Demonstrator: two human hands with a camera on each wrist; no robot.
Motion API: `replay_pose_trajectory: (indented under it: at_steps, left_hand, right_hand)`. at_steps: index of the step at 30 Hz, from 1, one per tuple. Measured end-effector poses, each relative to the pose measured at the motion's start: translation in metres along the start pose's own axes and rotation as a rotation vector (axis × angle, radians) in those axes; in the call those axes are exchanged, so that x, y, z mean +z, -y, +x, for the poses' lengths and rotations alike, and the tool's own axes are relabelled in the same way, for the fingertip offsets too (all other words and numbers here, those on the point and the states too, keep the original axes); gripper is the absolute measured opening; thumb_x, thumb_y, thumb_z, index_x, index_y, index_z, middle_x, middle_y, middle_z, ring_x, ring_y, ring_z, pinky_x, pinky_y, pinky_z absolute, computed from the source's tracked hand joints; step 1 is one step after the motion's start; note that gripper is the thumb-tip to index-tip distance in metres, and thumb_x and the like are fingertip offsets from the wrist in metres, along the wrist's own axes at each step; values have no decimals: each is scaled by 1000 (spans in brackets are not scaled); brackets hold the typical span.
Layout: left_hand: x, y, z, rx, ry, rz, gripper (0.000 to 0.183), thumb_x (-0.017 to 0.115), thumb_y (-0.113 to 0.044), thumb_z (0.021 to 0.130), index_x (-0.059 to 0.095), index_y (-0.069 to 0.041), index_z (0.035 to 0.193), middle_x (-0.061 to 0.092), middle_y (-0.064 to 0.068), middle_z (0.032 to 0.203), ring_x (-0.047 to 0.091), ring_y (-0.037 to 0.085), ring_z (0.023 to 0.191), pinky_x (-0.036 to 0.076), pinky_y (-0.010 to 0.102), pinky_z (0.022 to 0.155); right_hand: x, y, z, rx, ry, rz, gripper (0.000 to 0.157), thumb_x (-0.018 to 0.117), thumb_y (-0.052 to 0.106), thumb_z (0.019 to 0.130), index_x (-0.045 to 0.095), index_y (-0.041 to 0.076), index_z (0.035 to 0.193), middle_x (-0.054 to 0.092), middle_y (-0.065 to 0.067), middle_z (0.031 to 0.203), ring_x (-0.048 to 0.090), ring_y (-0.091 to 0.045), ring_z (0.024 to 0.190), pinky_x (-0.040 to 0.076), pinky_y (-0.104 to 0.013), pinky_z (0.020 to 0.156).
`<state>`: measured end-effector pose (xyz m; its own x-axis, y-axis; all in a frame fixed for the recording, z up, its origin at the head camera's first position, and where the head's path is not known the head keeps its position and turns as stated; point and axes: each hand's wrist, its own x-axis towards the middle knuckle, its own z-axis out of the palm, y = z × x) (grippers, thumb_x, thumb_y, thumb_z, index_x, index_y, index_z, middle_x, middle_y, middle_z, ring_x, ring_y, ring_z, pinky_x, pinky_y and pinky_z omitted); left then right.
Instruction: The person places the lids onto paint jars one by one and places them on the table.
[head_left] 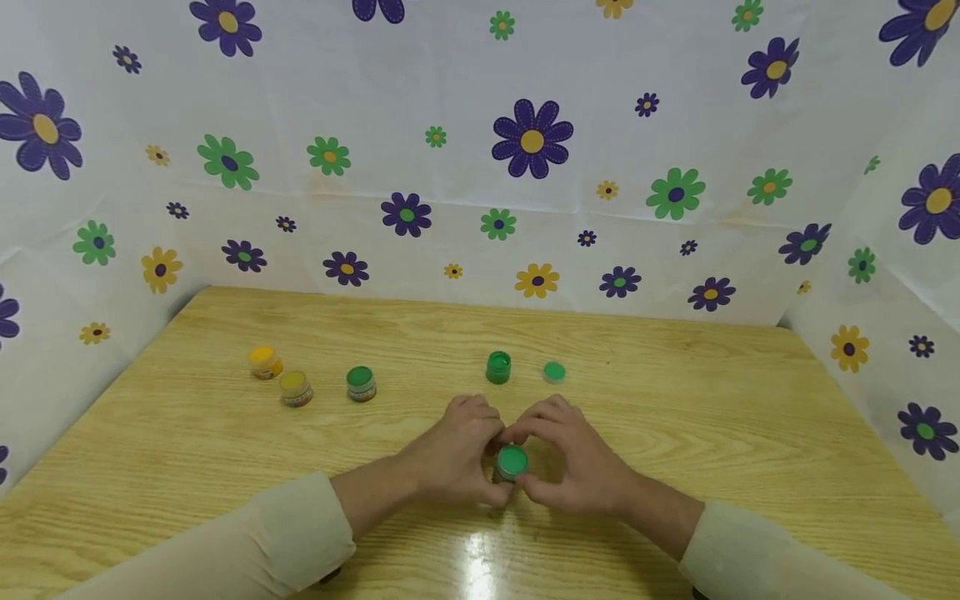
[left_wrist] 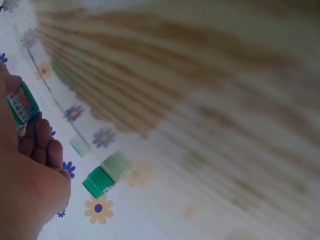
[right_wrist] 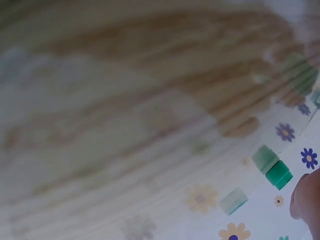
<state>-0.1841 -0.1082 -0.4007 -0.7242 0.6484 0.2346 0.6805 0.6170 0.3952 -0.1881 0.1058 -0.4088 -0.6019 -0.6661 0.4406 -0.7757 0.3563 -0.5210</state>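
Near the table's front, a small paint jar (head_left: 513, 461) with a light green lid stands between both hands. My left hand (head_left: 461, 454) curls around its left side, thumb at the near edge and fingers at the far edge. From the other side, my right hand (head_left: 577, 458) pinches it between thumb and index finger. In the left wrist view a printed label with a barcode shows on the jar (left_wrist: 22, 105), by the left fingers. Only part of the right hand (right_wrist: 307, 205) enters the right wrist view.
Beyond the hands stand an open green paint jar (head_left: 498, 367) and a loose light green lid (head_left: 554, 372). Leftward are a dark green jar (head_left: 361, 383), a mustard jar (head_left: 296, 389) and a yellow-orange jar (head_left: 265, 362). Flowered cloth (head_left: 465, 175) encloses the wooden table (head_left: 675, 383).
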Motion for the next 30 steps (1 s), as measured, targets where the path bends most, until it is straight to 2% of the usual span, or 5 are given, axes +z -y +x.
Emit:
replay_pose_trajectory:
  at_steps: [3,9,21,30]
  left_hand:
    - [1,1,0,12,-3,-2,21,75,-30,70,59,-19,76,52,-10,68,40,6,73,37,33,85]
    - [2,1,-1,8,-6,-9,20,74,-30,69,59,-19,76,52,-11,69,40,6,74,36,32,85]
    - [2,-2,1,-28,18,-7,25,79,-35,69,63,-17,77,55,-10,70,41,6,76,37,34,91]
    - [2,0,0,-26,-14,-15,20,77,-30,69,65,-16,78,55,-12,69,42,5,75,40,37,90]
  right_hand:
    - [0,0,0,-17,-6,-1,31,74,17,76,73,17,107,64,10,104,49,-9,100,43,-32,86]
    - [1,1,0,2,-13,-21,25,77,18,76,72,19,101,63,12,101,50,-8,99,42,-32,86]
    - [0,8,2,164,-8,-87,21,81,32,79,65,24,91,60,20,88,48,-3,94,37,-38,90]
    - [1,3,2,92,-23,-59,21,79,27,77,69,22,96,61,18,93,50,-6,95,33,-34,81]
